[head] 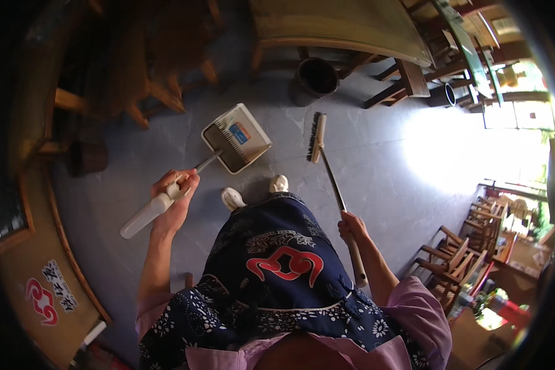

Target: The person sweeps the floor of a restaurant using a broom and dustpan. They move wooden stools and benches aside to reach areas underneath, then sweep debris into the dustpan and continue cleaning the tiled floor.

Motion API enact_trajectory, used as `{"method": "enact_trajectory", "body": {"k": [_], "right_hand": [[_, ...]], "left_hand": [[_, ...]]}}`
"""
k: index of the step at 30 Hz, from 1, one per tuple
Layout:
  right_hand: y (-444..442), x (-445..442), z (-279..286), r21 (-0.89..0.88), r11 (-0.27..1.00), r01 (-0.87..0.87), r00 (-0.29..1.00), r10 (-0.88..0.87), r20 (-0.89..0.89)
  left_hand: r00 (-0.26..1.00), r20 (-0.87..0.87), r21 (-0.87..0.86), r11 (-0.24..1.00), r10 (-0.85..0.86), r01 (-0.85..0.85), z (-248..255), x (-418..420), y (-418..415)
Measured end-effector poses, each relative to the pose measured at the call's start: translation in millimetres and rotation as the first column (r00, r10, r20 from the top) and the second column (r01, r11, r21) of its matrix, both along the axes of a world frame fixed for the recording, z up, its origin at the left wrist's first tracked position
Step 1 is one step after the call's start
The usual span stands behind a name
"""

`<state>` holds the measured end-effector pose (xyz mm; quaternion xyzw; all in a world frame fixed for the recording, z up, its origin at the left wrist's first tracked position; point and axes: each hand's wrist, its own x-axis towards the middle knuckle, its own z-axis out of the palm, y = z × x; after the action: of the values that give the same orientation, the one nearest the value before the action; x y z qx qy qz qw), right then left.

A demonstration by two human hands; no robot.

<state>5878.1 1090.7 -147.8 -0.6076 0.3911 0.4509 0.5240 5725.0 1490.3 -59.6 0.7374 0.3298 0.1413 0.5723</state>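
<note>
My left hand (175,196) grips the pale plastic handle of a long-handled dustpan (254,134). Its white pan, with a dark toothed comb part and a sticker, lies by the floor in front of my shoes (279,183). My right hand (353,226) is closed around the metal pole of a push brush (322,134) with dark bristles and a pale wooden head. The brush head rests on the floor to the right of the dustpan, apart from it. A dark blue patterned apron (282,249) covers my front.
A wooden table (342,23) stands ahead, with a dark bucket (318,78) at its edge. Wooden stools (162,92) and another bucket (88,158) are at left. Stacked wooden chairs (453,259) stand at right. Bright light falls on the grey floor (370,175).
</note>
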Motion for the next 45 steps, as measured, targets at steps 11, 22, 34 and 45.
{"method": "enact_trajectory", "body": {"k": [11, 22, 34, 45], "right_hand": [[-34, 97, 9, 0.131, 0.987, -0.095, 0.959, 0.055, 0.279], [-3, 160, 23, 0.289, 0.945, -0.15, 0.926, 0.032, 0.375], [-17, 143, 19, 0.265, 0.952, -0.155, 0.929, 0.049, 0.368], [-34, 126, 20, 0.253, 0.949, -0.19, 0.908, 0.072, 0.412]], "left_hand": [[0.93, 0.217, 0.306, 0.926, -0.296, 0.224, 94, 97, -63], [0.667, 0.164, 0.642, 0.592, -0.726, 0.487, 64, 223, -121], [0.381, -0.392, 0.708, -0.011, -0.837, 0.706, 6, 257, -182], [0.308, -0.461, 0.673, -0.102, -0.832, 0.732, 21, 295, -180]]}}
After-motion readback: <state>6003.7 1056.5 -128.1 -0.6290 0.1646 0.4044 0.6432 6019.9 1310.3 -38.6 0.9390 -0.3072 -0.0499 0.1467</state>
